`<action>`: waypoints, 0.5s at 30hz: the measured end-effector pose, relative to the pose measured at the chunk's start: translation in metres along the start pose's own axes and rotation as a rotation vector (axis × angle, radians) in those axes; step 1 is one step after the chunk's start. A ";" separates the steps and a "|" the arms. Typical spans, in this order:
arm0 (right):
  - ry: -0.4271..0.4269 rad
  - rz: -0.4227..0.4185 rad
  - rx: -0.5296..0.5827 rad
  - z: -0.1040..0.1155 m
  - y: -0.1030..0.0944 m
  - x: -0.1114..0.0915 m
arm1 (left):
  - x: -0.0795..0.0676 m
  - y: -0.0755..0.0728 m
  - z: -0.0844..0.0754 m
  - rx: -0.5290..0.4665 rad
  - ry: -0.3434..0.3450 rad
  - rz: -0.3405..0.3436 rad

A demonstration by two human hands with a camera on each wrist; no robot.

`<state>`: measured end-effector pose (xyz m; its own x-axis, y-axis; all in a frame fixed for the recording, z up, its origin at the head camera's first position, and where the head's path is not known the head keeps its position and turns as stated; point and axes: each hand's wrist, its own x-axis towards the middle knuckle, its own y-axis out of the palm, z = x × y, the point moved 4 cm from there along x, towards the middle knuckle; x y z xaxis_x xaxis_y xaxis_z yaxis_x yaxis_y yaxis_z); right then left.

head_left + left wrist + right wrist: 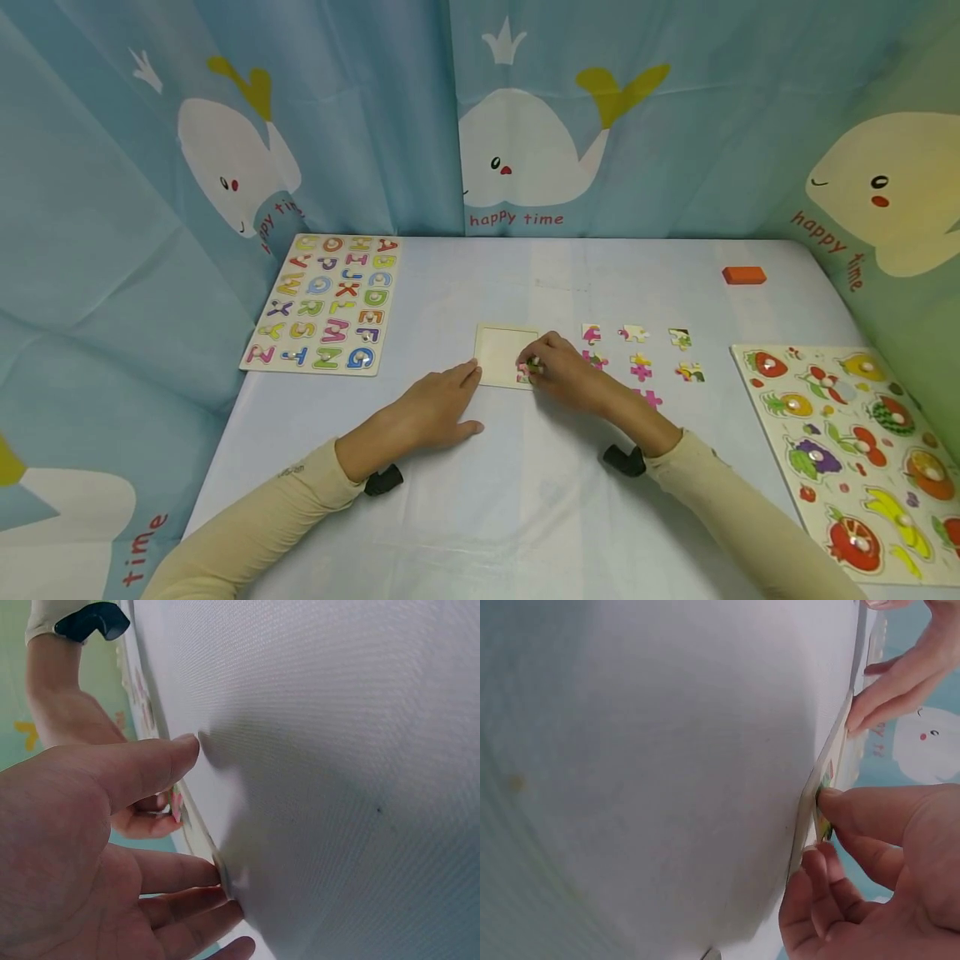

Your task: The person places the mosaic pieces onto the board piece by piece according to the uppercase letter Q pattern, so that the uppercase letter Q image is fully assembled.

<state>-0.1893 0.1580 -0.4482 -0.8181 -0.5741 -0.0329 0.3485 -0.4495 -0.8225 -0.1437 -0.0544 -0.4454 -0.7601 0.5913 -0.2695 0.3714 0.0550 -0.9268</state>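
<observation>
A square, pale puzzle tray (501,348) lies flat on the white-covered table. My left hand (442,407) is beside it, fingers extended, with fingertips touching its left edge; the thumb points away from the tray. Over the tray's lower right corner, my right hand (566,372) pinches a small green and yellow jigsaw piece (824,825) between thumb and fingers. A pink-patterned jigsaw piece (522,377) shows in that corner, partly covered by the right hand. The rest of the tray's visible inside is bare.
Right of the tray lie several loose jigsaw pieces (635,333) in rough rows, some partly behind the right arm. An alphabet board (367,333) lies at left, a fruit board (817,417) at right. An orange block (744,276) sits at the back right. Printed curtains (390,108) surround the table.
</observation>
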 end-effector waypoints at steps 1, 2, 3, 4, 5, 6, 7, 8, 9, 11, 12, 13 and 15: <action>-0.009 -0.007 -0.002 0.000 0.000 0.000 | 0.000 0.000 0.000 0.000 0.002 0.000; -0.019 -0.014 -0.004 0.000 0.000 0.000 | 0.000 0.000 0.000 0.001 0.003 0.000; -0.025 -0.022 -0.004 0.001 0.000 0.000 | 0.000 0.000 0.000 0.001 0.004 0.001; -0.031 -0.031 -0.001 0.000 0.001 -0.001 | 0.000 0.000 0.000 0.002 0.005 0.000; -0.028 -0.041 0.004 0.000 0.001 -0.001 | 0.000 0.000 0.000 0.003 0.005 0.001; -0.029 -0.050 0.009 0.000 0.001 0.000 | 0.000 0.000 0.000 0.004 0.004 0.002; -0.022 -0.058 0.020 0.000 0.001 -0.001 | 0.000 -0.001 -0.001 0.005 0.004 0.002; -0.019 -0.066 0.029 0.000 0.000 -0.001 | 0.000 -0.001 -0.001 0.006 0.004 0.002; -0.013 -0.074 0.038 0.000 -0.001 -0.001 | -0.001 -0.001 -0.001 0.005 0.003 0.002; 0.002 -0.087 0.053 0.000 -0.004 -0.003 | -0.001 -0.001 -0.001 0.004 0.001 0.004; 0.009 -0.092 0.065 0.000 -0.006 -0.003 | -0.001 -0.001 -0.001 0.001 0.000 0.005; 0.026 -0.096 0.074 -0.001 -0.009 -0.004 | -0.001 -0.001 -0.001 -0.001 -0.001 0.006; 0.056 -0.109 0.085 -0.002 -0.016 -0.008 | -0.001 0.000 0.000 -0.005 -0.002 0.008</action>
<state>-0.1898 0.1712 -0.4360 -0.8767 -0.4806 0.0201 0.2917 -0.5644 -0.7722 -0.1428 -0.0548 -0.4449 -0.7582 0.5899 -0.2777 0.3805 0.0544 -0.9232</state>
